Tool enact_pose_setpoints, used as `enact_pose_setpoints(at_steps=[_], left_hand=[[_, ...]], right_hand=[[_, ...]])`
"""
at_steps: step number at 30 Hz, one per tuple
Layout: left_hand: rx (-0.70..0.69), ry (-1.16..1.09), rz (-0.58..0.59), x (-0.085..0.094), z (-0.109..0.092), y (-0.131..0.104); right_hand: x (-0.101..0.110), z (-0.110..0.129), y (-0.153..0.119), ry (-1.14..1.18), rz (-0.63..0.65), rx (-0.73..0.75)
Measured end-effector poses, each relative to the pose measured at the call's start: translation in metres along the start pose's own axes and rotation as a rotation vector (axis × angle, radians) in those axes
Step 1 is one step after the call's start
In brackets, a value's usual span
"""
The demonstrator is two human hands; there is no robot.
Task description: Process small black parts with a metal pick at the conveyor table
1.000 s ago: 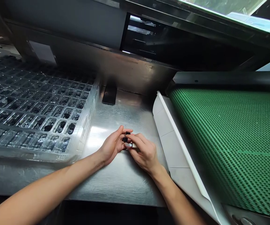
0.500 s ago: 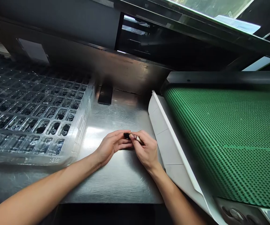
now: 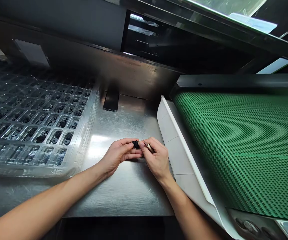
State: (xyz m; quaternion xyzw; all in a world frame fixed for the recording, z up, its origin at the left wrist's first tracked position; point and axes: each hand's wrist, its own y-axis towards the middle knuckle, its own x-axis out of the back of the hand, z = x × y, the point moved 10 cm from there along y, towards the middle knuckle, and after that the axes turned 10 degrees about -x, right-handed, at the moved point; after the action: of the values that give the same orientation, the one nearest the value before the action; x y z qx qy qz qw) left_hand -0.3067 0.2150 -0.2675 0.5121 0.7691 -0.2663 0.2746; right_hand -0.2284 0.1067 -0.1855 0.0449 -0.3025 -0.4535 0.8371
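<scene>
Low over the metal tabletop point(image 3: 124, 190), my left hand point(image 3: 117, 153) is closed on a small black part point(image 3: 135, 144), held between thumb and fingers. My right hand point(image 3: 158, 158) grips a slim pointed tool point(image 3: 148, 147) whose exact kind I cannot make out. Its thin tip shows above the right thumb, close to the part. The fingertips of both hands meet around the black part, and the right thumb and finger seem to touch its right end. Much of the part and of the tool is covered by the fingers.
At left stand stacked clear plastic trays point(image 3: 80, 133), their compartments holding small dark parts. A black phone point(image 3: 111, 101) lies behind my hands. To the right, a white guard point(image 3: 181, 146) runs beside a green conveyor belt point(image 3: 253, 143). A metal wall point(image 3: 134, 73) closes the back.
The black part has turned slightly between my fingers and shows more of itself. The tool's tip now points up and left, more in sight. Both hands stay in nearly the same place.
</scene>
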Motion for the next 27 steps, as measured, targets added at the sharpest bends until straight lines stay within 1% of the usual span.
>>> enact_pose_setpoints(at_steps=[12,19,27], left_hand=[[-0.008,0.01,0.017,-0.0033,-0.0027,-0.0011],[-0.039,0.036,0.028,-0.0034,-0.0066,-0.0016],[-0.042,0.04,0.03,-0.0042,-0.0075,-0.0027]], right_hand=[[-0.0021,-0.0047,-0.0004,0.045,0.025,-0.049],[-0.0042,-0.0032,-0.0002,0.065,0.055,-0.049],[-0.0042,-0.0019,0.0012,0.056,0.064,-0.05]])
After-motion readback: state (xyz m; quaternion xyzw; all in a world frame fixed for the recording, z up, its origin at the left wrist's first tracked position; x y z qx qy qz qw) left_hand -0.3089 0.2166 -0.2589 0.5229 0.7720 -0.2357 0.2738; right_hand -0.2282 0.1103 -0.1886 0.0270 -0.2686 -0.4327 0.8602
